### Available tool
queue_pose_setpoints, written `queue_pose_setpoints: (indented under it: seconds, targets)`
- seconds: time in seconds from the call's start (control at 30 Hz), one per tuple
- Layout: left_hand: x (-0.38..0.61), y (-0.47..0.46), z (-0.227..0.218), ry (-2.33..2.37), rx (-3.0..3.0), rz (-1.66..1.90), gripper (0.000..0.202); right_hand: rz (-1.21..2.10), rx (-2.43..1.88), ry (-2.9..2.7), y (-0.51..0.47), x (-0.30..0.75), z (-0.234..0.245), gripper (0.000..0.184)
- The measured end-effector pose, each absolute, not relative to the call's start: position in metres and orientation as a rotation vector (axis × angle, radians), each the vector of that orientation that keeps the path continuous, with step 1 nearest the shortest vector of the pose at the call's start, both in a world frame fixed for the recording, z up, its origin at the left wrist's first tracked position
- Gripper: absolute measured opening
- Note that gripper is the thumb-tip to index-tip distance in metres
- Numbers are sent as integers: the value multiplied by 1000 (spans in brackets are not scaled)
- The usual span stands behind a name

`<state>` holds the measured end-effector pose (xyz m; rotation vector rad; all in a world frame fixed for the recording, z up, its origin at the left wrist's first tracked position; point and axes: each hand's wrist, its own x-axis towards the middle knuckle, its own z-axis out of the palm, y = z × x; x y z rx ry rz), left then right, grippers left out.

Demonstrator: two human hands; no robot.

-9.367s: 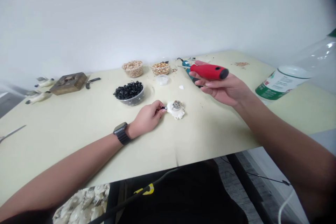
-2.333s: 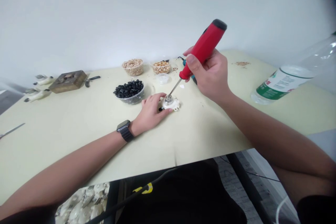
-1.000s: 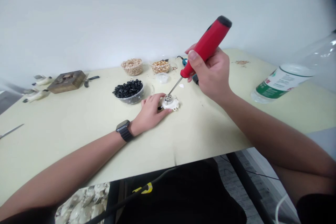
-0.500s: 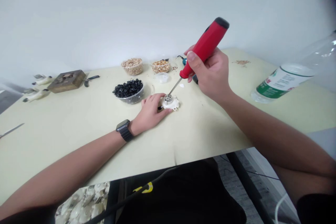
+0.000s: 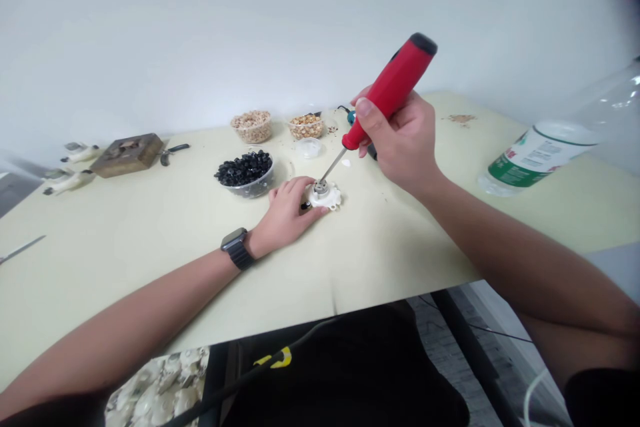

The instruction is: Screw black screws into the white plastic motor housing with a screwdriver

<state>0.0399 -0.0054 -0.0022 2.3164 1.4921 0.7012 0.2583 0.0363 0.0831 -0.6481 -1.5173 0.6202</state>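
cream table top point(image 5: 150, 307): your work surface, bearing everything listed here. clear plastic water bottle with green label point(image 5: 537, 157): off to your right, well apart from your hands. your right hand point(image 5: 400, 140): wrapped narrowly around a red-and-black screwdriver handle point(image 5: 393, 87), tilted so the steel shaft point(image 5: 333, 167) reaches down to the work. your left hand point(image 5: 287, 217): open, fingers spread, apparently pinning the part against turning. white moulded plastic part point(image 5: 327, 197): on the table under your left thumb, placed within easy reach of both hands. round metal hub point(image 5: 321, 187): at its centre, meeting the shaft tip. clear plastic tub point(image 5: 255, 191): near your left fingers, holding small black pieces point(image 5: 243, 169).
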Motion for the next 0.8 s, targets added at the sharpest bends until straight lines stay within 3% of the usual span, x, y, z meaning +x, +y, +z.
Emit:
queue_pose_setpoints:
  seconds: [0.8]
  targets:
    - [38, -5, -4, 1496, 2352, 699, 60, 568, -631, -1543, 36, 259, 84, 50]
